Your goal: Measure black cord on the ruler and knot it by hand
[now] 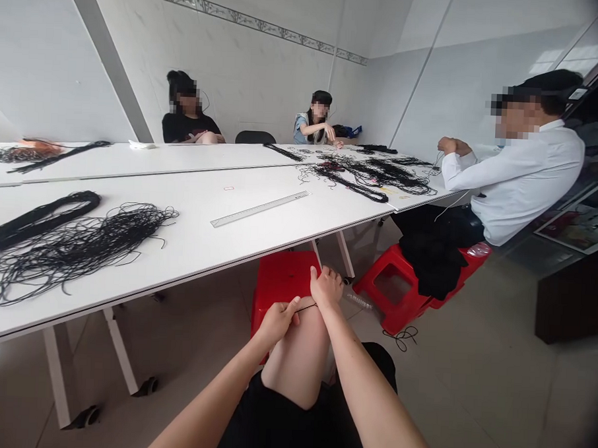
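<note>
Bare forearms [214,405] are occupying the near foreground, extending above black shorts [275,421] and a bare leg [298,359]. The left hand [281,320] is pinching a thin black cord [306,308] between thumb and fingers. The cord is spanning the knee from that pinch to the right hand [327,288], disappearing at its edge. The right hand is resting at the knee; whether it is gripping the cord cannot be determined. A ruler [260,210] is lying on the tabletop [193,246], well apart from both hands.

Matt cord [306,307], smooth plastic stool [280,276]
</note>
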`<state>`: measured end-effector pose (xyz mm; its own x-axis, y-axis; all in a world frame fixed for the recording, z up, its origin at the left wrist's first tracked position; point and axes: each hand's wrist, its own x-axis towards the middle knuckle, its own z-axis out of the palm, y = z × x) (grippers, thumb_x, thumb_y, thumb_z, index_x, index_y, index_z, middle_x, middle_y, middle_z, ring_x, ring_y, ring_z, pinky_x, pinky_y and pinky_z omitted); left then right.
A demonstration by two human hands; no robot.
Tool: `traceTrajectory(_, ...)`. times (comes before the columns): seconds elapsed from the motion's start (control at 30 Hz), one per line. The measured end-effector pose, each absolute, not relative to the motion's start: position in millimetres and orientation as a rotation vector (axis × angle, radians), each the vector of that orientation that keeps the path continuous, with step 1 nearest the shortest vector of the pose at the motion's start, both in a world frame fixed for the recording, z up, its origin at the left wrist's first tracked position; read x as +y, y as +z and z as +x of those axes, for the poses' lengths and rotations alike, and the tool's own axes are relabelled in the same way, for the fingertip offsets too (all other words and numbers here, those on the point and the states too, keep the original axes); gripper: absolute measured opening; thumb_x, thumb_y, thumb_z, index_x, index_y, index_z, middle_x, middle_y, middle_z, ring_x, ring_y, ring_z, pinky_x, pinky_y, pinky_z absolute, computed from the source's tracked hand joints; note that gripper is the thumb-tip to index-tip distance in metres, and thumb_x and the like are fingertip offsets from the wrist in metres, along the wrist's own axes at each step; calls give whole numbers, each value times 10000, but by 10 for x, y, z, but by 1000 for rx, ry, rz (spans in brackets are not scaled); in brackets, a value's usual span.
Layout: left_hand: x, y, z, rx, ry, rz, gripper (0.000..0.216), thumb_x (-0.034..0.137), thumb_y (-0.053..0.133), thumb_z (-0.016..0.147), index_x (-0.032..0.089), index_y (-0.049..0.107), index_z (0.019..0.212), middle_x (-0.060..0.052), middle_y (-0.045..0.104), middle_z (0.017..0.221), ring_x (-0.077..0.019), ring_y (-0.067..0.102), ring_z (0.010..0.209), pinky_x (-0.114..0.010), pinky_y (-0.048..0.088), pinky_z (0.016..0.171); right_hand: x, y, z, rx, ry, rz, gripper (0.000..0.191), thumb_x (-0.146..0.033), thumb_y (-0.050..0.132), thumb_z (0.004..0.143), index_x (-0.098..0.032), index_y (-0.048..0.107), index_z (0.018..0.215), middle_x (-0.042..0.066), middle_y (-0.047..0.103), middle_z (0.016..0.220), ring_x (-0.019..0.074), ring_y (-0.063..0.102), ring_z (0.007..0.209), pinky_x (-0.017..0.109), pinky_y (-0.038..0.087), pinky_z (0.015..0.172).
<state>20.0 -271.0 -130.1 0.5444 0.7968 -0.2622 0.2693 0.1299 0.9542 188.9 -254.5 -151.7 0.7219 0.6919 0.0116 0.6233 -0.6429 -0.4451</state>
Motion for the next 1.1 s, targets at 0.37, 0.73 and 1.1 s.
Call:
traceTrajectory(0.37,-2702,-1383,-151,804,435,1284,434,567,650,703,138,615,653,-17,544,629,-112,457,579,-247,358,586,-2562,-1555,1930,-1006,247,-2490,609,-542,235,933,-127,487,1300,175,475,1357,357,339,1268,487,268,989)
traceTrajectory(0.73,-2649,-1513,-552,710,295,1062,306,389,756,671,134,635,790,-42,636,793,-76,484,557,-217,361,548,-2600,-1579,1971,-993,253,-2499,650,-559,189,928,-125,456,1331,177,453,1378,353,342,1273,489,282,988)
traceTrajectory(1.1,-2535,-1132,46,807,159,1118,447,541,607,766,107,657,861,-105,678,795,-139,588,594,-277,441,576,-2561,-1553,1893,-990,232,-2473,619,-549,222,930,-132,483,1306,173,471,1364,361,323,1283,497,262,1002)
